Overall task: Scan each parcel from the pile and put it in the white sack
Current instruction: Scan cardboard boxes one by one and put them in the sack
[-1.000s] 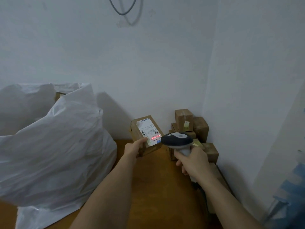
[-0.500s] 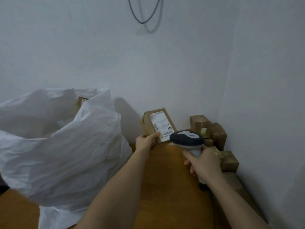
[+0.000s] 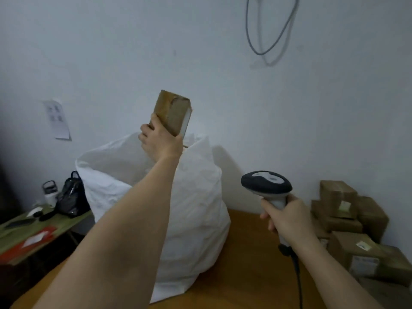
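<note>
My left hand (image 3: pixel 159 141) grips a brown cardboard parcel (image 3: pixel 172 114) by its lower end, holding it upright in the air above the open mouth of the white sack (image 3: pixel 196 208). The sack stands on the wooden table (image 3: pixel 245 275) against the wall. My right hand (image 3: pixel 287 217) grips the handle of a barcode scanner (image 3: pixel 266 186) with a dark head and grey top, held right of the sack. A pile of brown parcels (image 3: pixel 347 221) is stacked in the corner at the far right.
A low green side table (image 3: pixel 33 230) at the left carries a black bag (image 3: pixel 71 197), a white bottle (image 3: pixel 50 192) and red papers. A grey cable (image 3: pixel 267 30) loops on the wall above. The scanner's black cord (image 3: pixel 296 270) runs down over the wooden table.
My left hand carried the parcel from in front of the scanner leftward and up, over the sack's mouth. The view swung left. The scanner's red line is off the label.
</note>
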